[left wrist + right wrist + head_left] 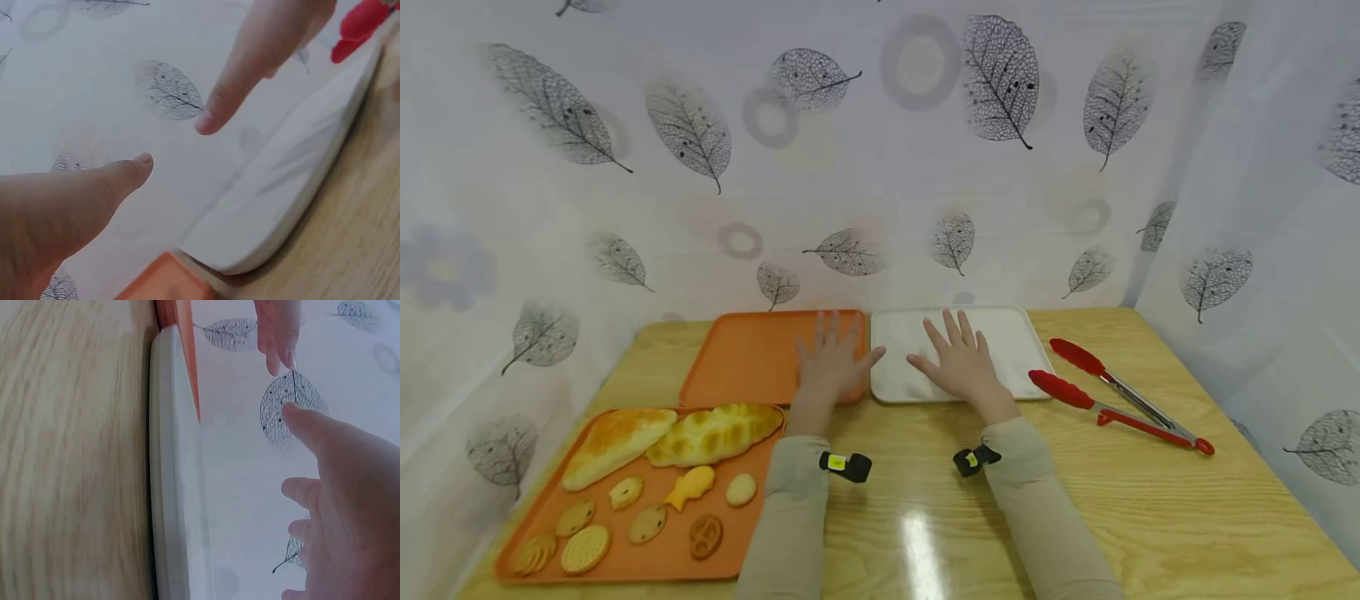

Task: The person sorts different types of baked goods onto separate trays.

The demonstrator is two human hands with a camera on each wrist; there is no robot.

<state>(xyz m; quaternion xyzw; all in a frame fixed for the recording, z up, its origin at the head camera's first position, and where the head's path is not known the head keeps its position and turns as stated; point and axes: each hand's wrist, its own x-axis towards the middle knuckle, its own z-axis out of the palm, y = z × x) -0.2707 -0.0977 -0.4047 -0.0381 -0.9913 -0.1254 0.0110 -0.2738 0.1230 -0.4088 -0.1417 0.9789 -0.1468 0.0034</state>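
My left hand (831, 365) is held out palm down with its fingers spread, over the right part of an orange tray (745, 358). Beside it, my right hand (958, 362) spreads its fingers above a white tray (891, 371). Neither hand holds anything. Both wrist views show the hands raised above the tray level, the thumbs pointing toward each other with a gap between. To the right of the white tray lie red tongs (1112, 412), their arms apart and red tips toward the tray.
A second orange tray (625, 567) at the front left bears a triangular bread (617, 446), a braided loaf (715, 435), a fish-shaped cookie (691, 486), a pretzel (705, 536) and several other cookies. Leaf-printed curtain (850, 183) surrounds the wooden table (917, 492) at back and sides.
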